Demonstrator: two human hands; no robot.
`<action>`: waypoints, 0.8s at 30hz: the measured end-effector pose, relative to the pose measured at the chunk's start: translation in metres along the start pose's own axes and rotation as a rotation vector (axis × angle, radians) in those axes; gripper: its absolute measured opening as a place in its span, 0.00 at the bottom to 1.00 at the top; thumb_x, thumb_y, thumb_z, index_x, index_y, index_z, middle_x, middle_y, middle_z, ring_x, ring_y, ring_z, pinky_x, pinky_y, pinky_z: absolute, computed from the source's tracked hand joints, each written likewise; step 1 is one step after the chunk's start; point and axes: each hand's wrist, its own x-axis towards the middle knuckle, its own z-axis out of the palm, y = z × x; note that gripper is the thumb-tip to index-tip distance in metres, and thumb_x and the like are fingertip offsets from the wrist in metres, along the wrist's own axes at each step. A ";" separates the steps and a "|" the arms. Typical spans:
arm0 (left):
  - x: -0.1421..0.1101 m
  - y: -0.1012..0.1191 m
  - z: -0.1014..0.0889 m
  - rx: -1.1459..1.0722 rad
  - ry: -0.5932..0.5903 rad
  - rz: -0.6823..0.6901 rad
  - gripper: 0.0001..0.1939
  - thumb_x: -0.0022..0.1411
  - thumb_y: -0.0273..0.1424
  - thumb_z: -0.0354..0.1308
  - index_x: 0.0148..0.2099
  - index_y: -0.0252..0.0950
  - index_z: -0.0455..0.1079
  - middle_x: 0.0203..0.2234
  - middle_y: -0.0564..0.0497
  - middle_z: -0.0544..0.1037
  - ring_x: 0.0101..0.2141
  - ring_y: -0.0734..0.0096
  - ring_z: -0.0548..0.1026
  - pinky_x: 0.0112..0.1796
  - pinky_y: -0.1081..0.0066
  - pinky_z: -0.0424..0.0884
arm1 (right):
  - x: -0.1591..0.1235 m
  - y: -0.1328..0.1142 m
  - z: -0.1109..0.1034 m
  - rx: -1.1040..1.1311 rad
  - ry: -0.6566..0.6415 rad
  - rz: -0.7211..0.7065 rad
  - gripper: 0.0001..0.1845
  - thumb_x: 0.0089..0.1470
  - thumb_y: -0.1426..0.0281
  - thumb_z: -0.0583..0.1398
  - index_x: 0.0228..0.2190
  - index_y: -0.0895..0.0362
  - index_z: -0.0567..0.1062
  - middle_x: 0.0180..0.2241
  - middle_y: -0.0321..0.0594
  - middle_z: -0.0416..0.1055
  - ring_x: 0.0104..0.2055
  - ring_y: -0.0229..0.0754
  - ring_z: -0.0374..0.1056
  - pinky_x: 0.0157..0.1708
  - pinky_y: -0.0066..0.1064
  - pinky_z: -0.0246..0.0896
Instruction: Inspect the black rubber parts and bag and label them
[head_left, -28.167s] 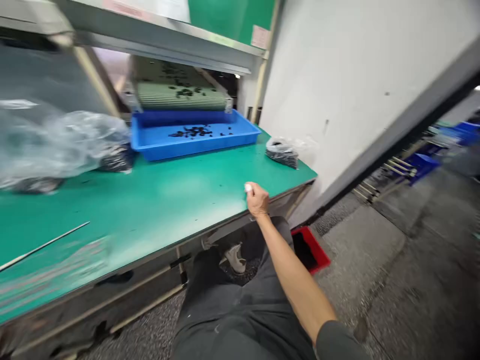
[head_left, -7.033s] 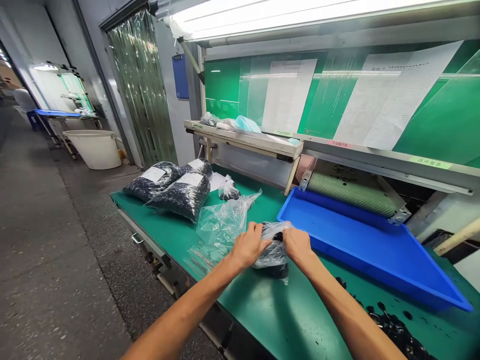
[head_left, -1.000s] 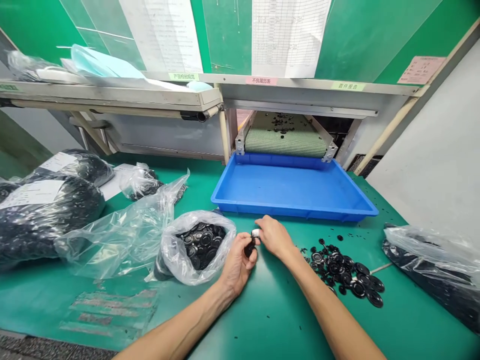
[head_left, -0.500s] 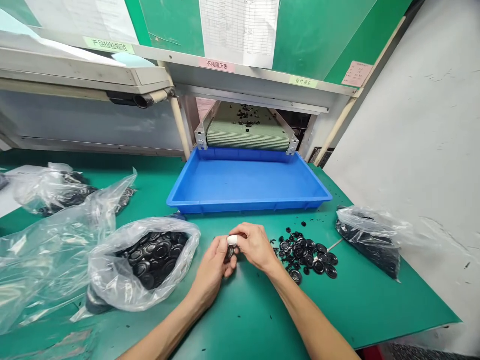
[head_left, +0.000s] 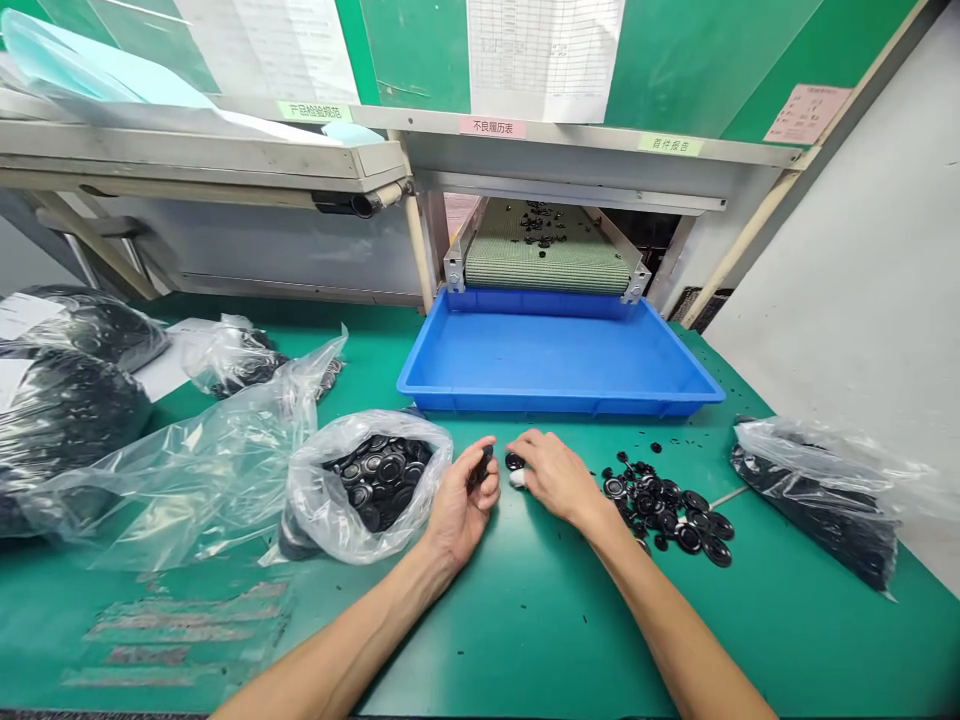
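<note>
Black disc is held up, pinched between thumb and fingers of the left hand, above the green bench mat. Right hand is curled half shut, a white finger cot showing; a second disc touches it, gripped or not cannot be told. Slippage from that light pinch could lose a disc among the loose pile, roughly two dozen. Six plastic bags are counted, an open bag just beside the left hand; one blue tray sits ahead.
</note>
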 end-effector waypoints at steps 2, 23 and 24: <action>0.001 0.001 -0.001 -0.069 0.002 -0.030 0.13 0.52 0.31 0.63 0.40 0.32 0.68 0.24 0.56 0.68 0.17 0.86 0.61 0.13 0.85 0.52 | 0.002 -0.005 0.004 -0.059 -0.042 -0.034 0.14 0.56 0.78 0.54 0.40 0.53 0.74 0.41 0.42 0.69 0.38 0.43 0.63 0.35 0.31 0.58; -0.015 -0.017 0.005 0.953 -0.360 0.121 0.21 0.59 0.49 0.53 0.27 0.36 0.64 0.14 0.58 0.63 0.17 0.78 0.56 0.20 0.77 0.52 | -0.039 -0.022 -0.018 0.365 0.185 0.045 0.13 0.54 0.79 0.54 0.38 0.56 0.75 0.31 0.36 0.71 0.34 0.37 0.65 0.38 0.27 0.59; -0.016 -0.015 0.005 0.970 -0.386 0.101 0.22 0.60 0.49 0.52 0.27 0.36 0.64 0.14 0.57 0.63 0.17 0.77 0.56 0.21 0.77 0.52 | -0.041 -0.019 -0.023 0.377 0.172 0.042 0.13 0.53 0.80 0.55 0.37 0.56 0.76 0.31 0.36 0.72 0.34 0.36 0.64 0.37 0.27 0.59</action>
